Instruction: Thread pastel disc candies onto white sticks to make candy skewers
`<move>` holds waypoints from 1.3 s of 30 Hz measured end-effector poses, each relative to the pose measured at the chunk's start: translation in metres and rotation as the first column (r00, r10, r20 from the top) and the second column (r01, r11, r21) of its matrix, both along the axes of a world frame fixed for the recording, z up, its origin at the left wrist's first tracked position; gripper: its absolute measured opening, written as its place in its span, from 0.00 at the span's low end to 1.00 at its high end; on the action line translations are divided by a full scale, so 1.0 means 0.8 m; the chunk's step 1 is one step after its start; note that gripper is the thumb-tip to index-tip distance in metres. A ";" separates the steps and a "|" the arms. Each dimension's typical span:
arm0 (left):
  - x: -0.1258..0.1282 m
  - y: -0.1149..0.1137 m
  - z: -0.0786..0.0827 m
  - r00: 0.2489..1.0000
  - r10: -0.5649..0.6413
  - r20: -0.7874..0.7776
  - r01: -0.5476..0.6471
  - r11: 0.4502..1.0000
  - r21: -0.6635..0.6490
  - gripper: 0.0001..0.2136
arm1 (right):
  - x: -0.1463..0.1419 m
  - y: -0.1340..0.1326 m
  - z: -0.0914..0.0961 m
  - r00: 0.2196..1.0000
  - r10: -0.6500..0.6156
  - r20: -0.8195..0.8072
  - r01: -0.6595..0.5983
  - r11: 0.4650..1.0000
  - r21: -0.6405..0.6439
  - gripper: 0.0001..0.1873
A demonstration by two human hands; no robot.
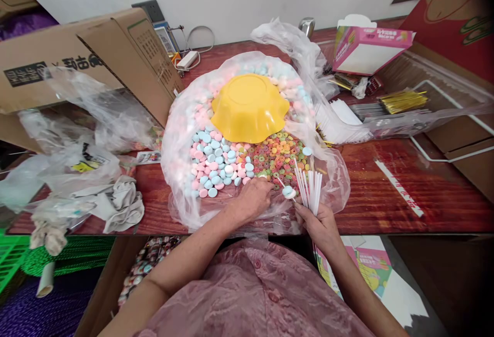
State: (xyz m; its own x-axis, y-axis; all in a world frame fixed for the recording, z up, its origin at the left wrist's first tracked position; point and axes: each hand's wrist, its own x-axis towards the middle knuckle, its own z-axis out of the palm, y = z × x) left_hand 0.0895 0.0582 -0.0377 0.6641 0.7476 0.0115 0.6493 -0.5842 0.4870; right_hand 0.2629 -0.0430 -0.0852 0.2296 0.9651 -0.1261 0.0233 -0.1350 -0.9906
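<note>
My right hand is closed around a bunch of thin white sticks. Between its thumb and fingers it also pinches one stick carrying a pale blue and white candy. My left hand reaches down at the near side of the candy, its fingers curled together; what they hold, if anything, is hidden. Just beyond it lie pink, blue and white button-shaped candies on the left and small colourful ring gummies on the right. Both heaps rest on a clear plastic sheet.
An upturned yellow bowl sits over the candies. Cardboard boxes and crumpled plastic bags stand left. To the right are a clear bin with gold ties, a pink carton and a printed white strip.
</note>
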 end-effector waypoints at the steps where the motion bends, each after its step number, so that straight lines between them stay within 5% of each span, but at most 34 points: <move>1: 0.000 -0.001 -0.003 0.999 -0.012 -0.034 0.013 0.999 0.042 0.11 | 0.000 -0.002 -0.001 1.000 -0.004 -0.002 0.004 1.000 0.010 0.17; 4: 0.000 -0.010 -0.013 0.994 -0.106 -0.032 0.110 0.981 0.160 0.12 | -0.001 -0.007 -0.002 0.999 -0.023 -0.043 0.025 0.999 0.036 0.17; 7: 0.000 -0.018 -0.023 0.973 -0.182 0.143 0.166 0.979 0.118 0.11 | -0.003 -0.010 -0.001 0.992 -0.056 -0.111 0.062 0.997 0.048 0.16; 10: 0.001 -0.019 -0.021 0.880 0.098 0.465 -0.005 0.981 -0.196 0.05 | -0.004 -0.014 0.000 0.987 -0.084 -0.134 0.097 0.991 0.093 0.15; 12: -0.002 -0.016 -0.011 0.703 0.415 0.578 -0.060 0.844 -0.533 0.07 | -0.004 -0.016 0.001 0.994 -0.090 -0.069 0.100 0.982 0.158 0.14; 14: -0.009 -0.014 0.002 0.526 0.654 0.544 0.019 0.630 -0.776 0.14 | -0.005 -0.016 0.004 0.995 -0.053 0.082 0.033 0.972 0.232 0.12; 15: -0.013 -0.013 0.008 0.462 0.723 0.514 0.072 0.547 -0.834 0.17 | -0.006 -0.015 0.006 0.986 -0.021 0.168 -0.024 0.965 0.260 0.11; 17: -0.020 -0.013 0.017 0.378 0.788 0.486 0.145 0.468 -0.872 0.17 | -0.009 -0.012 0.012 0.953 0.050 0.297 -0.139 0.948 0.285 0.10; 22: -0.031 -0.014 0.013 0.269 0.780 0.565 0.144 0.547 -0.824 0.14 | -0.013 -0.010 0.017 0.937 0.096 0.336 -0.199 0.937 0.286 0.11; 29: -0.036 -0.017 0.003 0.308 0.691 0.653 0.070 0.668 -0.740 0.11 | -0.015 -0.012 0.022 0.934 0.121 0.335 -0.180 0.972 0.152 0.13; 39: -0.036 -0.027 -0.009 0.206 0.733 0.648 0.028 0.658 -0.753 0.14 | -0.020 -0.011 0.021 0.928 0.158 0.338 -0.214 0.968 0.134 0.12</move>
